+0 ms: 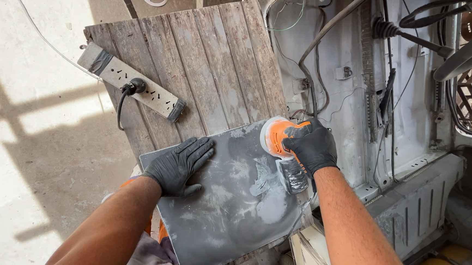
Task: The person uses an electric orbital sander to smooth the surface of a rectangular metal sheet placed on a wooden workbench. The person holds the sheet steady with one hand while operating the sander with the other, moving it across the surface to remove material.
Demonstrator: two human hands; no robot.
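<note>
A: Quick status, left to right?
B: Power strip (131,82) on wooden board (213,55). Left hand (180,166) flat, fingers spread, pressing grey metal panel (231,203). Right hand (311,145) clenched around orange sander (277,139), at panel's top right corner.

Weathered plank board (208,54) carrying the work.
A grey power strip (131,81) and dusty grey metal panel (231,208) are lying on it.

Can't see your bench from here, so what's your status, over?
Left hand flat on grey panel. Right hand gripping orange sander at panel's top corner. Power strip on planks behind, apart.
</note>
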